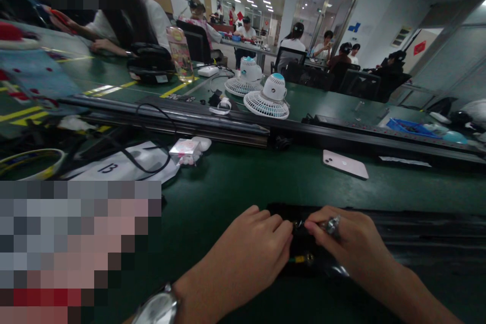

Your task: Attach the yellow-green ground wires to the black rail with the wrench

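My left hand [250, 250], wearing a wristwatch [161, 308], is closed with its back to me; what its fingers hold is hidden. Facing it, my right hand [353, 240] pinches thumb against fingers, and a shiny silvery piece [332, 226] shows at the fingers. I cannot tell what that piece is. A tiny bright metal bit [299, 224] lies between the two sets of fingertips. Just below, a yellow-and-green wire end [299, 259] with a ring-like metal tip pokes out beside my left hand. Both hands are over long black glossy strips [421, 235] on the green table [235, 182].
A pink phone [345, 164] and a small white packet [186, 151] lie beyond my hands. Long metal and black rails [212, 120] cross the table. Behind them stand two white fans [268, 98], a bottle [180, 55] and a blue tray [412, 127]. Other people sit farther back.
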A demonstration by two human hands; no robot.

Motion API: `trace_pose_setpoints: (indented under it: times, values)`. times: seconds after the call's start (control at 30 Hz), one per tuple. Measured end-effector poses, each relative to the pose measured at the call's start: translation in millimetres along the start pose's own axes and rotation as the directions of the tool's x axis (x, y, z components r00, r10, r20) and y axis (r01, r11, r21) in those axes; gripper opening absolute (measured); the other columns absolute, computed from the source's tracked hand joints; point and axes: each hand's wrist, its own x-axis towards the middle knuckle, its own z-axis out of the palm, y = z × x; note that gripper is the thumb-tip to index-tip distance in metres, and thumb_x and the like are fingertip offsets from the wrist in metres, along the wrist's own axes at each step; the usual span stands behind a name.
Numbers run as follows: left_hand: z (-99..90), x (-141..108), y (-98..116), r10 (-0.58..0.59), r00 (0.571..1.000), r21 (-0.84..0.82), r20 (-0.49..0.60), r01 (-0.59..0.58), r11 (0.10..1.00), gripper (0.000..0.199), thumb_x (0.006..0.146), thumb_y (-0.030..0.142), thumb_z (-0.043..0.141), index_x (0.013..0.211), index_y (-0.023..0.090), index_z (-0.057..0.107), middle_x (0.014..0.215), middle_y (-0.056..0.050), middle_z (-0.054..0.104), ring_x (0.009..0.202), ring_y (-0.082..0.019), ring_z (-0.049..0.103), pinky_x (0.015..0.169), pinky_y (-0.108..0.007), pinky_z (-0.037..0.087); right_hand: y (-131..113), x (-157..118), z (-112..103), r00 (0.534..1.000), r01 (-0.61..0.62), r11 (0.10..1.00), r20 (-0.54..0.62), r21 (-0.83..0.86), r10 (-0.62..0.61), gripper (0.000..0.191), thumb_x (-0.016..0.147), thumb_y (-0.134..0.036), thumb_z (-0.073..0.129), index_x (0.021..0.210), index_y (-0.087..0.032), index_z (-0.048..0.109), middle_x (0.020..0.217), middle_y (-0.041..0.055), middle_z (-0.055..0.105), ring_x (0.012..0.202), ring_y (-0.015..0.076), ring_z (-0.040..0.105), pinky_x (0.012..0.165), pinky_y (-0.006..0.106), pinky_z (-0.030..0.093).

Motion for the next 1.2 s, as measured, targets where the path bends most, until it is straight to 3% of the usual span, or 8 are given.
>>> trace_pose_setpoints:
  times: [0.17, 0.37, 0.57, 0.77, 0.93, 1.03, 1.1, 1.2]
  values:
    - [-2.7, 1, 0, 0.011, 1.0, -0.001, -0.013, -0.011, 1.0, 0.015, 0.102, 0.018, 0.045, 0.095, 0.019, 0.058, 0.09, -0.002, 0.065, 0.079, -0.019, 0.058, 0.074, -0.036, 0.036, 1, 0, -3, 1.0, 0.009, 1.0, 0.024, 0.015, -0.01, 0.021, 0.103, -0.014, 0.048, 0.095, -0.016, 0.067, 0.086, 0.0034, 0.067, 0.075, 0.016, 0.064, 0.071, 0.028, 0.05]
    - [-3.9, 1, 1, 0.0, 1.0, -0.005, 0.004, 0.0, 1.0, 0.017, 0.103, 0.02, 0.043, 0.098, 0.019, 0.059, 0.092, -0.002, 0.066, 0.08, -0.02, 0.059, 0.075, -0.037, 0.037, 1, 6, -15, 0.989, -0.104, 0.992, 0.111, 0.067, 0.096, 0.024, 0.104, -0.019, 0.046, 0.098, -0.019, 0.069, 0.089, 0.0025, 0.069, 0.078, 0.0167, 0.066, 0.072, 0.028, 0.049]
    - [-3.5, 3, 4, 0.0, 1.0, 0.042, 0.004, 0.0, 0.999, 0.023, 0.103, 0.023, 0.049, 0.124, 0.021, 0.056, 0.103, -0.003, 0.065, 0.092, -0.023, 0.057, 0.08, -0.041, 0.039, 3, 14, -27, 0.973, -0.202, 0.976, 0.135, 0.087, 0.189, 0.022, 0.103, -0.021, 0.05, 0.094, -0.019, 0.071, 0.074, -0.0025, 0.067, 0.06, 0.0132, 0.061, 0.061, 0.025, 0.046]
    - [-6.6, 6, 1, 0.077, 0.996, 0.097, -0.046, -0.072, 0.993, 0.019, 0.101, 0.02, 0.053, 0.119, 0.021, 0.058, 0.126, -0.006, 0.057, 0.105, -0.026, 0.05, 0.08, -0.041, 0.038, 8, 10, -24, 0.98, -0.187, 0.972, 0.091, 0.143, 0.175, 0.019, 0.102, -0.02, 0.054, 0.097, -0.02, 0.072, 0.079, -0.0025, 0.071, 0.067, 0.0132, 0.066, 0.066, 0.024, 0.048]
    - [-18.6, 13, 0, 0.242, 0.966, 0.083, -0.087, -0.235, 0.968, 0.016, 0.105, 0.02, 0.047, 0.112, 0.02, 0.061, 0.11, -0.005, 0.058, 0.097, -0.02, 0.05, 0.078, -0.036, 0.039, 11, 8, -22, 0.985, -0.174, 0.973, 0.051, 0.152, 0.168, 0.019, 0.103, -0.02, 0.054, 0.1, -0.019, 0.073, 0.077, -0.0029, 0.071, 0.067, 0.0134, 0.066, 0.065, 0.024, 0.047]
    - [-24.1, 15, 7, 0.283, 0.951, 0.072, -0.12, -0.276, 0.958, 0.014, 0.105, 0.021, 0.049, 0.11, 0.02, 0.062, 0.103, -0.004, 0.059, 0.093, -0.019, 0.05, 0.076, -0.035, 0.039, 11, 11, -21, 0.989, -0.148, 0.978, 0.024, 0.148, 0.146, 0.021, 0.103, -0.019, 0.053, 0.095, -0.019, 0.072, 0.076, -0.0027, 0.07, 0.069, 0.0141, 0.066, 0.066, 0.025, 0.046]
    - [-23.0, 16, 15, 0.245, 0.959, 0.025, -0.14, -0.244, 0.969, 0.01, 0.103, 0.025, 0.053, 0.107, 0.021, 0.061, 0.102, -0.003, 0.059, 0.093, -0.019, 0.05, 0.076, -0.035, 0.04, 12, 14, -21, 0.991, -0.132, 0.981, 0.022, 0.145, 0.131, 0.02, 0.103, -0.018, 0.053, 0.093, -0.018, 0.071, 0.076, -0.003, 0.069, 0.069, 0.0141, 0.066, 0.067, 0.025, 0.046]
    - [-15.7, 20, 27, 0.055, 0.991, -0.052, -0.125, -0.062, 0.997, 0.016, 0.094, 0.023, 0.065, 0.109, 0.022, 0.058, 0.113, -0.003, 0.058, 0.101, -0.023, 0.05, 0.082, -0.038, 0.043, 13, 19, -22, 0.994, -0.108, 0.984, 0.036, 0.142, 0.104, 0.021, 0.102, -0.016, 0.053, 0.091, -0.018, 0.07, 0.077, -0.0033, 0.069, 0.07, 0.0135, 0.065, 0.068, 0.025, 0.045]
